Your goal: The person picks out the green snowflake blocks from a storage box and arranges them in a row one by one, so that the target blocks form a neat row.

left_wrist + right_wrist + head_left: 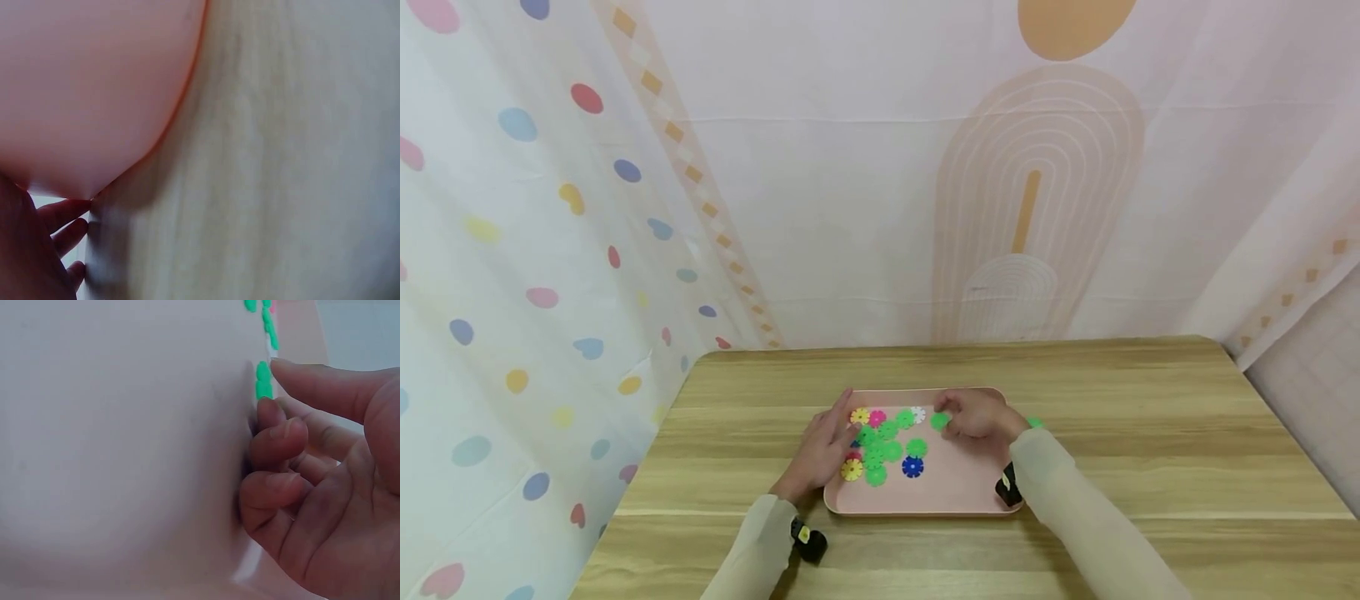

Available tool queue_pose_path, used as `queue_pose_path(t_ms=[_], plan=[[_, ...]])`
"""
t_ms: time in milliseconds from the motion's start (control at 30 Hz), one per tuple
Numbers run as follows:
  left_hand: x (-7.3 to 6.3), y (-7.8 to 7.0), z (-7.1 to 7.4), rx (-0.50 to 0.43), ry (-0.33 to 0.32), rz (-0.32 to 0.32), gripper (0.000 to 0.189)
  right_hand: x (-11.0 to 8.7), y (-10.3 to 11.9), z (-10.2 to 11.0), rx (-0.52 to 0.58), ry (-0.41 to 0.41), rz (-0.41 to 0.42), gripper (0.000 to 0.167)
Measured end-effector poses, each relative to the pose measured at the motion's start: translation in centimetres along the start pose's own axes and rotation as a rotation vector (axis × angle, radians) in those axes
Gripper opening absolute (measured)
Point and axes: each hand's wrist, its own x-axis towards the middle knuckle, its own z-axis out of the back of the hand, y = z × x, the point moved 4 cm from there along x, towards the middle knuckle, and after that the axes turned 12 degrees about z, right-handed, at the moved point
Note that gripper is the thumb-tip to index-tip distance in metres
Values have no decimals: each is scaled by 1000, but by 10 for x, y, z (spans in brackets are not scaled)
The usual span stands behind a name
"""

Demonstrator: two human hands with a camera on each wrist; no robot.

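A shallow pink tray [962, 492] lies on the table, with several flat notched plastic discs gathered mostly in its left half. My left hand [822, 450] rests over the tray's left rim, fingers extended beside the discs; in the left wrist view its fingertips [76, 230] show at the tray's outer edge. At the tray's back right, my right hand [976, 413] has thumb and index finger at opposite edges of a green notched disc [939, 421]. The right wrist view shows that green disc [264, 381] between thumb and index fingertip, the other fingers curled against the tray.
Near the discs under my left hand are a dark blue disc [913, 467], a yellow disc [852, 470], a pink disc [877, 418] and a white disc [919, 414]. Outside the tray, another green disc [1034, 422] peeks past my right sleeve. A patterned curtain [850, 208] hangs behind the wooden table [1150, 433].
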Motion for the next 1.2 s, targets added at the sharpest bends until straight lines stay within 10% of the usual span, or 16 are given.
queue_pose_path(t_ms=[433, 1200], plan=[[-1, 0, 2, -1, 4, 4, 63, -1, -3, -9, 158, -59, -5, 25], [-2, 0, 0, 6, 11, 30, 64, -2, -2, -11, 83, -67, 43, 22]])
